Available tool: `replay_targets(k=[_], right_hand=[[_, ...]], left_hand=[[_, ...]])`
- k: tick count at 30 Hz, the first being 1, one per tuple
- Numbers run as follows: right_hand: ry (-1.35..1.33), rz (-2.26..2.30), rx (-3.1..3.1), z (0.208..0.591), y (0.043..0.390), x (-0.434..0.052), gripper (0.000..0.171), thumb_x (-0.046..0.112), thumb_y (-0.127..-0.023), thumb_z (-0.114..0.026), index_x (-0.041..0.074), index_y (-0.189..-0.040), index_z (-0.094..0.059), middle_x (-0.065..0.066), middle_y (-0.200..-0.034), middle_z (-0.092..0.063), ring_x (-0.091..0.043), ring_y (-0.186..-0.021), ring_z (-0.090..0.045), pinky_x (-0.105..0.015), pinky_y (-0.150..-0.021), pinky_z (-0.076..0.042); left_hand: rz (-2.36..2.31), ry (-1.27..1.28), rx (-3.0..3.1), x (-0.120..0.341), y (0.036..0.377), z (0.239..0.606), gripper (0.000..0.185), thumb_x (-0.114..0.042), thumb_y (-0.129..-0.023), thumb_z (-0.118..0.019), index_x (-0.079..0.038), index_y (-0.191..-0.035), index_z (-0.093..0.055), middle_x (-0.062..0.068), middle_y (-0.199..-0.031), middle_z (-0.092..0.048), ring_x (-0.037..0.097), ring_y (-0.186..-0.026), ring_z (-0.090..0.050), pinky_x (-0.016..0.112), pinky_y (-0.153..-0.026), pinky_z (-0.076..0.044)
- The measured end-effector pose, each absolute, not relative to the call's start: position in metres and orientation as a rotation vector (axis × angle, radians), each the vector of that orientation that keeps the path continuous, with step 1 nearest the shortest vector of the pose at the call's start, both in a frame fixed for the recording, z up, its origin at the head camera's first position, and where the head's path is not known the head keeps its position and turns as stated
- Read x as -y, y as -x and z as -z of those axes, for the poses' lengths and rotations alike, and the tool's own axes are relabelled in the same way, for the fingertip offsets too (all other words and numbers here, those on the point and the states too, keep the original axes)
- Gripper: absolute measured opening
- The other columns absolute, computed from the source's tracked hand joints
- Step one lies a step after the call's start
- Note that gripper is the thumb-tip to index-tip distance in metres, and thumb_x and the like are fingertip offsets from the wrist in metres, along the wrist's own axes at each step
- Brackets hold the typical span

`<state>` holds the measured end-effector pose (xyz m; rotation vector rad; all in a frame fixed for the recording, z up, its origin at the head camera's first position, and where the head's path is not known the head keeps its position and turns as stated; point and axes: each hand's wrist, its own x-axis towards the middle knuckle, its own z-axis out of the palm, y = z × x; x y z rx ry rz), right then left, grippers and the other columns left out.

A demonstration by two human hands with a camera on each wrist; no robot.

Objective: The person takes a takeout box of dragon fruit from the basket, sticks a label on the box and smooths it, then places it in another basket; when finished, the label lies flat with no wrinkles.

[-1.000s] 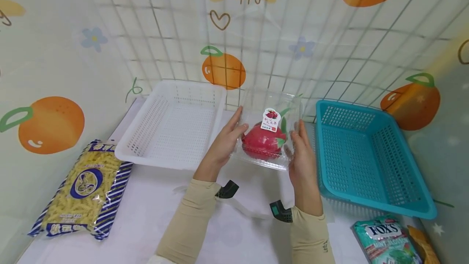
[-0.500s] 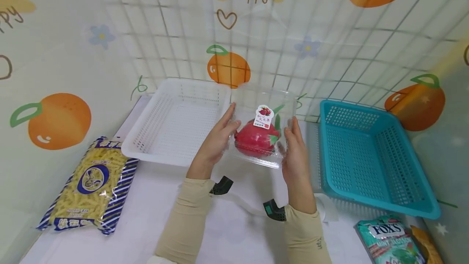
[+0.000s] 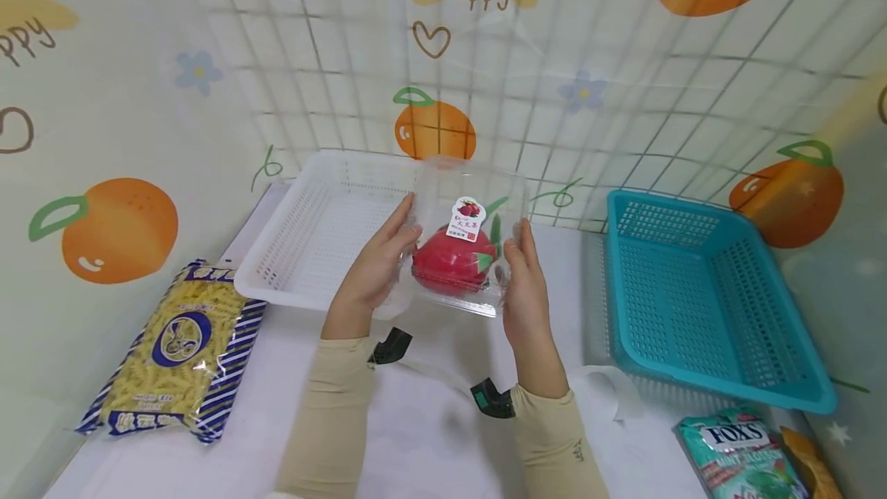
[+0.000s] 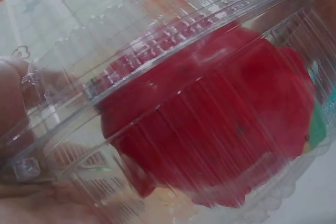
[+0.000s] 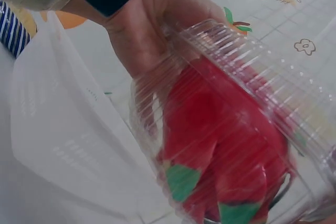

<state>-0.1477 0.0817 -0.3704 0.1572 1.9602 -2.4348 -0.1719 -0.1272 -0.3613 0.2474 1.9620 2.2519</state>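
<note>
A clear plastic clamshell box with a red dragon fruit inside is held up between both hands. A white label with red fruit printed on it sticks to the lid. My left hand grips the box's left side, thumb on top. On the opposite side, my right hand grips the box with its thumb on the edge. The fruit's green-tipped scales show through the ribbed wall in the right wrist view. Behind and left of the box, the white basket is partly covered by it and the left hand.
A turquoise basket stands at the right. At the left lies a bag of spiral pasta. A green Fox's candy bag and an orange-brown packet lie at the front right. A wire grid behind printed cloth backs the table.
Both hands have carried the boxed dragon fruit leftward, from between the two baskets to overlap the white basket's right edge. The head view has shifted slightly.
</note>
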Motion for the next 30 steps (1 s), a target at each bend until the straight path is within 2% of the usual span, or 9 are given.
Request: replay_targets(k=[9, 12, 16, 26, 30], right_hand=[[-0.082, 2.408, -1.947, 0.374, 0.151, -0.058, 0.066, 0.035, -0.108, -0.043, 0.031, -0.165, -0.011, 0.011, -0.172, -0.012, -0.019, -0.158, -0.010, -0.047, -0.120, -0.037], [-0.052, 2.400, -1.943, 0.377, 0.151, -0.049, 0.068, 0.036, -0.107, -0.044, 0.030, -0.166, -0.011, 0.011, -0.172, -0.012, -0.019, -0.158, -0.010, -0.048, -0.120, -0.037], [-0.001, 2.368, -1.963, 0.380, 0.152, -0.035, 0.069, 0.037, -0.107, -0.045, 0.029, -0.166, -0.009, 0.011, -0.172, -0.011, -0.019, -0.159, -0.008, -0.052, -0.122, -0.033], [0.018, 2.243, -2.017, 0.380, 0.150, -0.003, 0.073, 0.041, -0.105, -0.048, 0.034, -0.165, -0.006, 0.011, -0.172, -0.006, -0.019, -0.161, -0.001, -0.059, -0.125, -0.022], [0.014, 2.216, -2.012, 0.380, 0.149, 0.007, 0.073, 0.040, -0.105, -0.050, 0.037, -0.165, -0.007, 0.009, -0.173, -0.006, -0.021, -0.161, -0.001, -0.059, -0.124, -0.025]], left_hand=[[-2.271, -0.247, -1.951, 0.156, 0.171, 0.363, 0.066, -0.019, -0.106, -0.043, -0.021, -0.166, -0.014, -0.002, -0.174, -0.002, 0.022, -0.160, 0.001, 0.058, -0.128, -0.005], [-2.270, -0.235, -1.950, 0.168, 0.170, 0.364, 0.066, -0.020, -0.106, -0.043, -0.020, -0.166, -0.013, -0.002, -0.174, 0.000, 0.021, -0.160, 0.004, 0.059, -0.128, 0.000], [-2.276, -0.237, -1.963, 0.185, 0.168, 0.366, 0.065, -0.019, -0.107, -0.041, -0.019, -0.166, -0.013, -0.002, -0.174, 0.001, 0.020, -0.160, 0.007, 0.059, -0.127, 0.005], [-2.277, -0.202, -2.007, 0.222, 0.165, 0.366, 0.061, -0.015, -0.107, -0.039, -0.019, -0.165, -0.019, -0.003, -0.174, -0.003, 0.018, -0.160, 0.003, 0.053, -0.129, 0.004], [-2.265, -0.190, -2.012, 0.233, 0.162, 0.365, 0.061, -0.016, -0.108, -0.037, -0.018, -0.165, -0.016, -0.003, -0.174, -0.003, 0.020, -0.161, 0.000, 0.052, -0.129, 0.000]])
